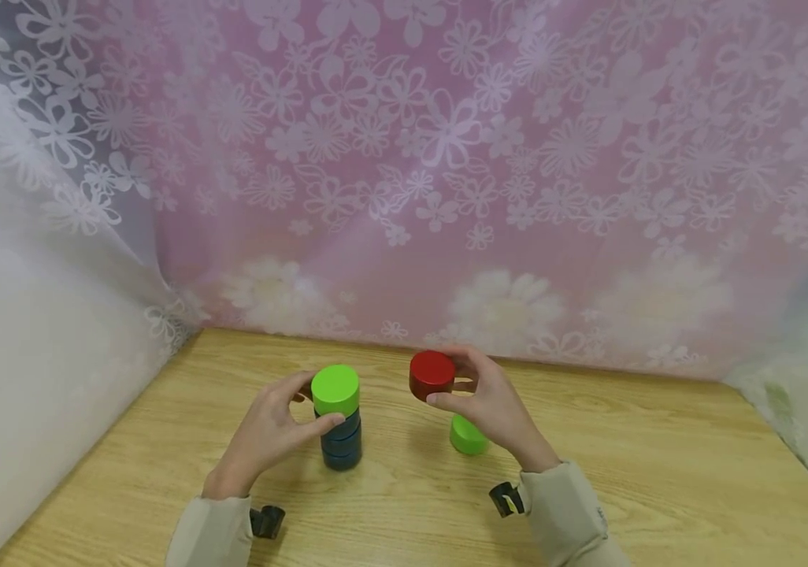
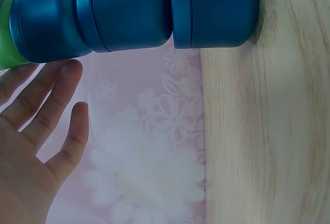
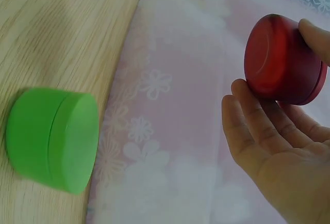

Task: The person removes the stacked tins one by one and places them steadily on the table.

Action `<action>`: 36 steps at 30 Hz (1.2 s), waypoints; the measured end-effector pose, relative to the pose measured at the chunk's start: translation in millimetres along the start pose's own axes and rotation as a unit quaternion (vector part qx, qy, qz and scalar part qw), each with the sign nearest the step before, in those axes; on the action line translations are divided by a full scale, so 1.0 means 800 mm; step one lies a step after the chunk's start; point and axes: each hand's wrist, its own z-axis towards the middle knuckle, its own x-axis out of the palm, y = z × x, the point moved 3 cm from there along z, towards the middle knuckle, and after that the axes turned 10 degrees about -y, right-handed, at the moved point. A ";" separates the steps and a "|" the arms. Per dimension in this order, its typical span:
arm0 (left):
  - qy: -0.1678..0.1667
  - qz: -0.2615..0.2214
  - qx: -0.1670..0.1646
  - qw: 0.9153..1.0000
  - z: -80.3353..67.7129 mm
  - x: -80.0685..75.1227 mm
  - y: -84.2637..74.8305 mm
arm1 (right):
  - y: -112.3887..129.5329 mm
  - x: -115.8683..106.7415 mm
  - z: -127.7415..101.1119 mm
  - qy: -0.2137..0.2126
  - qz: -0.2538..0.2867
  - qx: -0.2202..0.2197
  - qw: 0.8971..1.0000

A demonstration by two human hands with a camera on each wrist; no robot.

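Note:
My left hand holds a round, lidded green tin between thumb and fingers. It sits on top of an upright stack of dark blue tins. In the left wrist view these blue tins run sideways, and only an edge of the green tin shows. Off to the right, a red tin is pinched in my right hand, raised above the table. Under that hand a second green tin, partly hidden in the head view, stands on the table; its lid shows in the right wrist view.
The wood-grain table ends at the back against a pink flowered cloth. White cloth hangs along the left side. A black camera mount sits by the right cuff, another by the left.

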 end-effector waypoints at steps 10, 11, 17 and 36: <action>0.001 -0.001 -0.001 1.000 -0.001 0.001 -0.003 | -0.008 -0.020 -0.006 -0.012 -0.014 0.011 1.000; -0.001 0.000 0.000 1.000 -0.001 0.001 -0.003 | -0.008 -0.021 -0.006 -0.012 -0.012 0.012 1.000; -0.005 0.002 0.005 1.000 -0.001 0.001 -0.003 | -0.013 -0.029 -0.010 -0.017 -0.014 0.015 1.000; -0.006 0.003 0.008 1.000 -0.001 0.000 -0.002 | -0.037 -0.058 -0.023 -0.037 -0.034 0.035 0.998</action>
